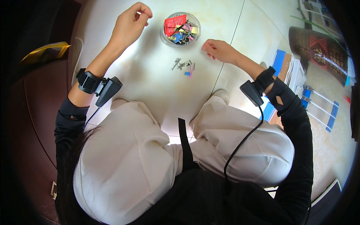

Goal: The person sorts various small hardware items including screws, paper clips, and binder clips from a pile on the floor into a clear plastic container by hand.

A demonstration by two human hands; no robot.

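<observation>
A round clear plastic tub (200, 29) stands on the tiled floor, filled with mixed small items and a red packet (175, 24) that bears writing. To its left hovers my left hand (132, 25), thumb and fingers curled towards each other; anything small in the pinch cannot be made out. Just right of and below the tub is my right hand (220, 51), its fingers bent inward and their tips partly hidden. Nearer me lies a small pile of metal screws (182, 64). Beside them are a blue clip (187, 73) and a thin pink piece (191, 71).
Black devices are strapped to my left wrist (108, 90) and right wrist (251, 91), with cables. A dark brown cabinet (42, 112) borders the left. Stacked boxes (282, 67), a dark printed bag (317, 53) and a blue-and-white rack (320, 107) stand right. My knees flank the floor area.
</observation>
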